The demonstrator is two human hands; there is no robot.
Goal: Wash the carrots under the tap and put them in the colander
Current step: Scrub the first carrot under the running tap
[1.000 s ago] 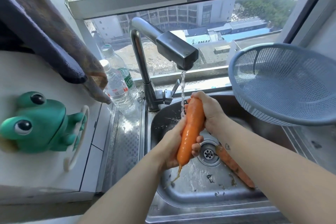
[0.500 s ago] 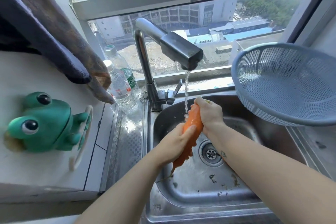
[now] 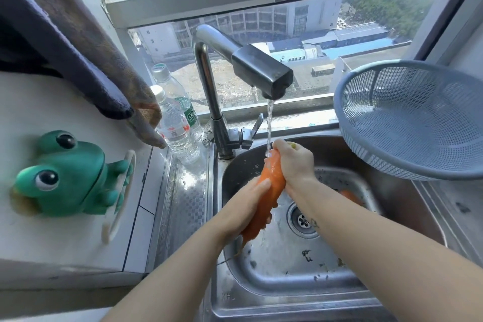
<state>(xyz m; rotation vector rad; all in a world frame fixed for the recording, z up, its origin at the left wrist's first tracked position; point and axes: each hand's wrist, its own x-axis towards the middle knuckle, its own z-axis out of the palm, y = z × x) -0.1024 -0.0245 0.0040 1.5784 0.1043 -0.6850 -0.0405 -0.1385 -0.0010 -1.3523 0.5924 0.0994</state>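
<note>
Left hand (image 3: pixel 243 208): your fingers wrap the lower half of the carrot from the left, thumb lying along its front.
Right hand (image 3: pixel 295 162): closed around the carrot's thick top end, back of the hand toward you, right beside the falling water.
Carrot (image 3: pixel 271 185): large, orange and wet, held tilted between both hands above the sink, thick end up, thin root tip pointing down toward you.
Water (image 3: pixel 269 123): a thin stream drops from the spout onto the top of the carrot.
Tap (image 3: pixel 209 102): steel, with a tall neck behind the sink and a dark, boxy spout head reaching right.
Sink (image 3: pixel 287 300): steel basin, wet, dark specks on its floor.
Drain (image 3: pixel 300 219): round, just left of your right wrist.
Second carrot (image 3: pixel 350 196): lies on the sink floor right of the drain, mostly hidden by your right forearm.
Colander (image 3: pixel 418 123): blue-grey plastic mesh at the sink's right edge, tipped so its open side faces you.
Bottles (image 3: pixel 177 131): two clear plastic ones stand left of the tap.
Frog (image 3: pixel 68 175): green frog-shaped holder on the white wall, far left.
Cloths (image 3: pixel 78 34): dark blue and brown, hanging upper left.
</note>
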